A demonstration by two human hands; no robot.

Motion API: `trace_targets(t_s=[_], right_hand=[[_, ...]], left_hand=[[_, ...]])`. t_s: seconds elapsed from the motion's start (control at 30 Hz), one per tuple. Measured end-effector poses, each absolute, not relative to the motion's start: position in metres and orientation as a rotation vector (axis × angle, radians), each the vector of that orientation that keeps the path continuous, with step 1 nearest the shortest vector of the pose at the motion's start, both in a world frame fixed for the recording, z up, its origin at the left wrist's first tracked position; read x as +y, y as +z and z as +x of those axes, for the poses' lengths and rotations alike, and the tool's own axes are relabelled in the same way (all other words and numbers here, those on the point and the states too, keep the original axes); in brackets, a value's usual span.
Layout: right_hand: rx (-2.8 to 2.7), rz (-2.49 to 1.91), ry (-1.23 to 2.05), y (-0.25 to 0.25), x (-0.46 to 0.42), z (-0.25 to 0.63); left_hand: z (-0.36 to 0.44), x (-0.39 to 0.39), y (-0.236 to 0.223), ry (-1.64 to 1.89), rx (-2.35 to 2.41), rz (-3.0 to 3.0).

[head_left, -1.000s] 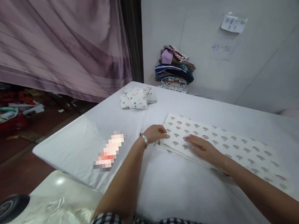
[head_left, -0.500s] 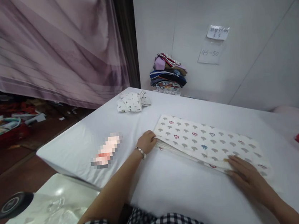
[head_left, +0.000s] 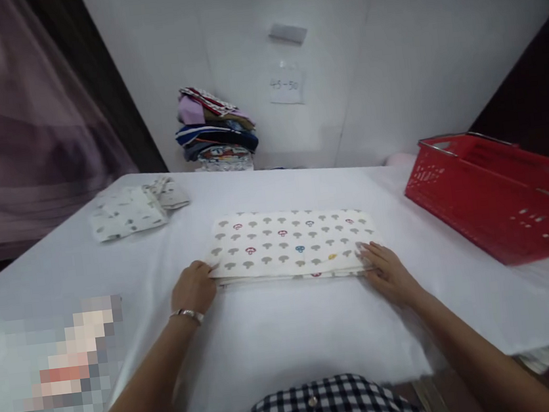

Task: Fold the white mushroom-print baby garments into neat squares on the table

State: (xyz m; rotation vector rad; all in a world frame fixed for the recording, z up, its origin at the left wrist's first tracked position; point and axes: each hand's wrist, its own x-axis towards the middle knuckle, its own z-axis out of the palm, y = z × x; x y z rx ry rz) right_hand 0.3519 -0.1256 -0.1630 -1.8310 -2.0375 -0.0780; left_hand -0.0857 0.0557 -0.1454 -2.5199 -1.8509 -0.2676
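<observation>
A white folded cloth (head_left: pixel 291 240) printed with grey, red and blue mushrooms lies flat on the white-covered table (head_left: pixel 288 330) in front of me. Its layers show along the near edge. My left hand (head_left: pixel 194 286), with a bracelet at the wrist, is closed on the near left corner, and its fingertips are partly hidden. At the near right corner my right hand (head_left: pixel 386 272) grips the cloth, fingers on top and thumb at the near edge.
A crumpled white patterned cloth (head_left: pixel 129 212) lies at the back left. On the right stands a red plastic basket (head_left: pixel 493 207). A stack of folded fabrics (head_left: pixel 217 133) rises by the wall. A pixelated item (head_left: pixel 69 365) lies at the near left.
The view has swung to the right, bringing the red basket fully in. The cloth now lies straight across before me. My right hand has shifted from lying along the near edge to the corner.
</observation>
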Motion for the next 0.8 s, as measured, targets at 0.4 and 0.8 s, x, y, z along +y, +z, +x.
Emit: trace_targets(t_s=[0.4, 0.8], right_hand=[[-1.817, -1.886, -0.013, -0.163, -0.137, 0.367], [-1.987, -1.765, -0.158, -0.167, -0.137, 0.378]], left_hand=[[-0.073, 0.056, -0.139, -0.277, -1.579, -2.416], [-0.07, 0.058, -0.141, -0.247, -1.457, -2.611]])
